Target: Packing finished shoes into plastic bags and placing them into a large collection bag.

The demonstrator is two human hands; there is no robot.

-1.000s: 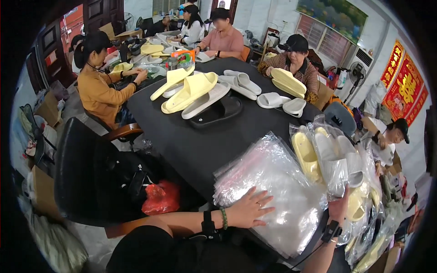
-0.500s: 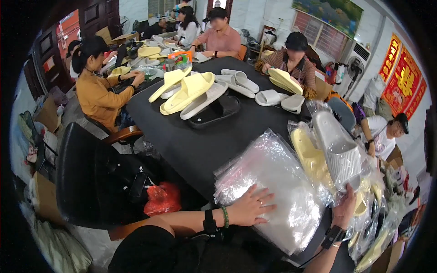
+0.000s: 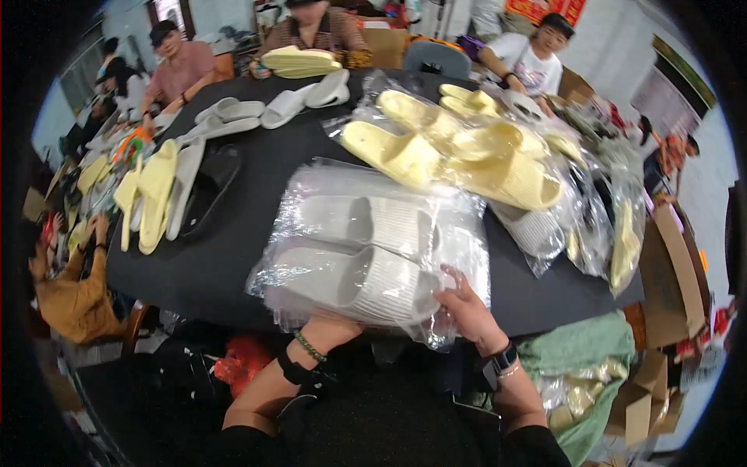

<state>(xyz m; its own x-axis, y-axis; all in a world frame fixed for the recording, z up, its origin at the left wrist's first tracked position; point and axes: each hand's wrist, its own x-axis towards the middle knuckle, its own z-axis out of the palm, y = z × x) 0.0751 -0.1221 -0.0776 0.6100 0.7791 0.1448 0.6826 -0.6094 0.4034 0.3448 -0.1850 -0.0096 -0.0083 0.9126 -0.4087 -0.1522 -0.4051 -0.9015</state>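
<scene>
Head view: the grey slippers (image 3: 389, 292) lie straight ahead amid clear plastic (image 3: 468, 226), long axes left to right; my right hand (image 3: 472, 316) pinches the nearer toe, my left hand (image 3: 334, 330) meets the near edge, fingers hidden, grip I cannot tell.

Forearms (image 3: 263, 395) angled inward; right hand (image 3: 471, 313) fingers (image 3: 456, 279) partly spread; left hand (image 3: 333, 330) fingers hidden, possibly curled.

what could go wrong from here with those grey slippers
The grey ribbed slippers could slide, as the flat clear plastic bags beneath them look slick. The right hand, at one slipper's toe end, might wrinkle their clear wrapping. Heaped pale yellow slippers just beyond might shift if bumped.
</scene>
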